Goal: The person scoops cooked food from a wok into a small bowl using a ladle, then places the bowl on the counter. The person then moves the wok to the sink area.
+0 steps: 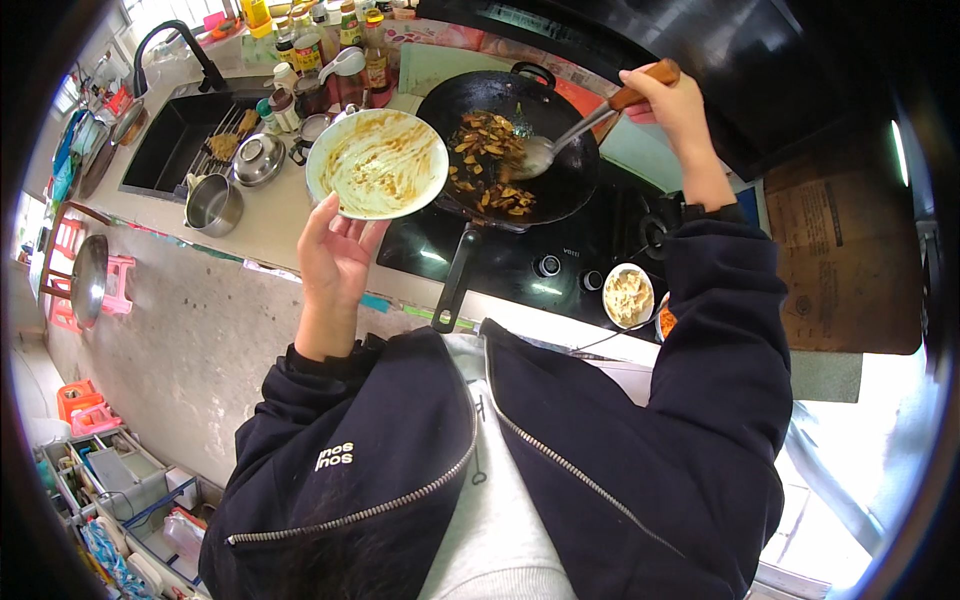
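Note:
My left hand (341, 251) grips the near rim of a white bowl (379, 161), tipped so its inside shows, smeared with brown sauce and small bits. The bowl is left of a black wok (559, 187) on the stove. Wrapped around the wooden handle of a metal spatula (581, 127) is my right hand (664, 101), above the wok's far right side. The spatula's blade rests among browned sliced food (480, 142) in the wok. More slices lie toward the wok's near side. The wok's long black handle (456, 289) points toward me.
Around the wok is a black glass gas hob (502, 259). A bowl of pale paste (628, 296) and a partly hidden bowl of orange food (666, 322) sit at its right front. Left are a steel pot (214, 205), an upturned steel bowl (259, 159), sauce bottles (307, 49) and a black sink (161, 154).

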Demonstrator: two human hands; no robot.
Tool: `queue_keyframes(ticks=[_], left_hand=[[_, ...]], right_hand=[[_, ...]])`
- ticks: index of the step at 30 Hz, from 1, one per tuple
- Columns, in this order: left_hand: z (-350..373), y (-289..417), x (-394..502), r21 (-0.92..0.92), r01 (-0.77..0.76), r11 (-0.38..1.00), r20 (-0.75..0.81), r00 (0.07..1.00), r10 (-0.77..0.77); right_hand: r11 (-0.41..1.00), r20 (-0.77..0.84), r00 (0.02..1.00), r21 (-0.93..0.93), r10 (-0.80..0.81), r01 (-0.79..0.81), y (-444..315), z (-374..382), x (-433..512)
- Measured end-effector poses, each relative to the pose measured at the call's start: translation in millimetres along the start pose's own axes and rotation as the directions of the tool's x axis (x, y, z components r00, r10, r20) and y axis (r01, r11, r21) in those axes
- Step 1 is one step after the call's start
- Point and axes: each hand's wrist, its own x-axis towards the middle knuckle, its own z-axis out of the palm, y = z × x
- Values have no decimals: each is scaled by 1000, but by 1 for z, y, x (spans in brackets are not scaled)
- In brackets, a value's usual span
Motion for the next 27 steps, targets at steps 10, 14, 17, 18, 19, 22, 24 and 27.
queue_keyframes(ticks=[10, 14, 17, 18, 19, 22, 24, 27], left_hand=[[0, -3, 2, 9, -22, 1000, -25, 999, 22], [-1, -4, 2, 20, -42, 999, -20, 999, 43], [-2, -3, 1, 18, -39, 999, -7, 999, 39], [-1, -3, 2, 15, -42, 999, 2, 999, 42], [-1, -3, 1, 16, -49, 999, -2, 999, 49], [0, -4, 1, 22, -48, 999, -18, 999, 49], [0, -4, 1, 19, -44, 999, -23, 999, 44], [-3, -5, 2, 10, -45, 999, -17, 999, 45]], right_hand=[[982, -46, 999, -187, 18, -27, -15, -50, 21], [987, -69, 987, -58, 145, -150, 12, -30, 13], [950, -186, 953, 247, 240, -191, 41, -7, -1], [953, -245, 951, 278, 190, -119, 46, -6, -3], [949, -309, 932, 300, 191, -95, 49, -8, -4], [970, -296, 949, 243, 106, -33, 43, -26, -2], [986, -264, 956, 141, 128, -93, 35, -39, -1], [989, -238, 960, 49, 150, -142, 24, -48, -5]])
